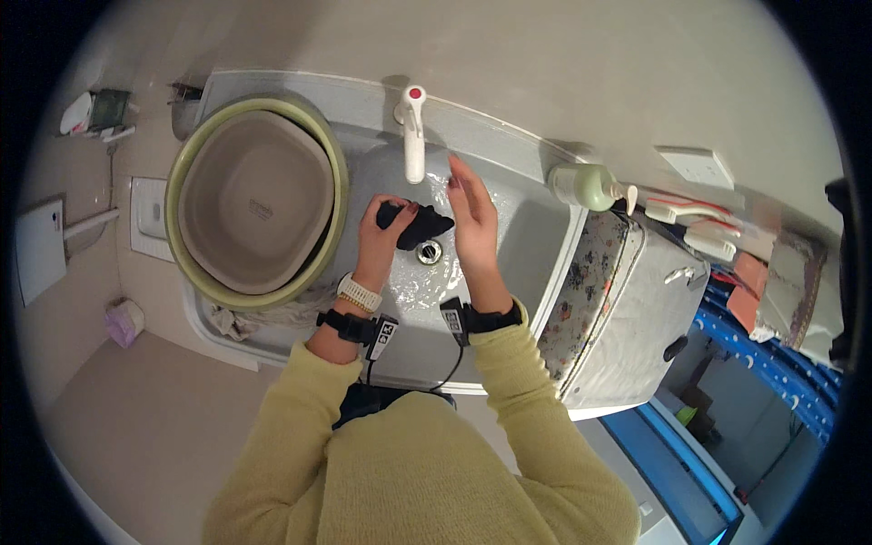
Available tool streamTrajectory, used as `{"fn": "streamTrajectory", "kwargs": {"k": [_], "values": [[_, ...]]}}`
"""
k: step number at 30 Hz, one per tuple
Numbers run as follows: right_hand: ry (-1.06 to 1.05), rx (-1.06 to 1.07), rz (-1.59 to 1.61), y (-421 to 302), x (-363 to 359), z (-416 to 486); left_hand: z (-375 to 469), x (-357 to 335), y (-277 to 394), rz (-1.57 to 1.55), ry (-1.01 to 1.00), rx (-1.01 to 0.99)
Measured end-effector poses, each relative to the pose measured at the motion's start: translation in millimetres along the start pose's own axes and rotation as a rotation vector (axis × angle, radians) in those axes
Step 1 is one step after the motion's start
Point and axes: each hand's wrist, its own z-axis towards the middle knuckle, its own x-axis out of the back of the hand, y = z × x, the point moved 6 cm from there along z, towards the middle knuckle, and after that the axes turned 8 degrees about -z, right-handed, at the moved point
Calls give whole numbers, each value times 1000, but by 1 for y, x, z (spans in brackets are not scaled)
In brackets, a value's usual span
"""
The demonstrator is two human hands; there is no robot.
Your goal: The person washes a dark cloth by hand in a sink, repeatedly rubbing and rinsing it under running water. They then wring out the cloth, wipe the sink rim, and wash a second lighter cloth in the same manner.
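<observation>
A crumpled black cloth [426, 226] is gripped in my left hand [383, 228], over the sink basin [531, 238]. Just to its right is my right hand [473, 218], fingers extended and nothing in them; whether it touches the cloth's tip I cannot tell. Behind both hands rises a white faucet [413, 136] with a red dot on top, its spout pointing towards me. Below the cloth lies the round metal drain [429, 253], with wet, shiny basin floor around it.
Nested basins, a taupe one [255, 204] inside a green one [334, 266], stand at the left. A greyish cloth [231, 322] lies below them. At right are a green pump bottle [586, 187], brushes [688, 211] and a cover-draped appliance [633, 320].
</observation>
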Motion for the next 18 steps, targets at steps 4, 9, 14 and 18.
{"fn": "streamTrajectory", "kwargs": {"k": [4, 9, 14, 18], "values": [[-360, -800, 704, 48, -2, -75, -27, -22, 26, 13, -236, -100], [-715, -694, 1102, 20, 7, -116, -61, -52, 40, 89, -619, 21], [-760, -721, 774, 17, 15, -129, -81, -61, 35, 208, -675, 229], [-804, -843, 671, 29, 14, -146, -88, -62, 14, 133, -569, 359]]}}
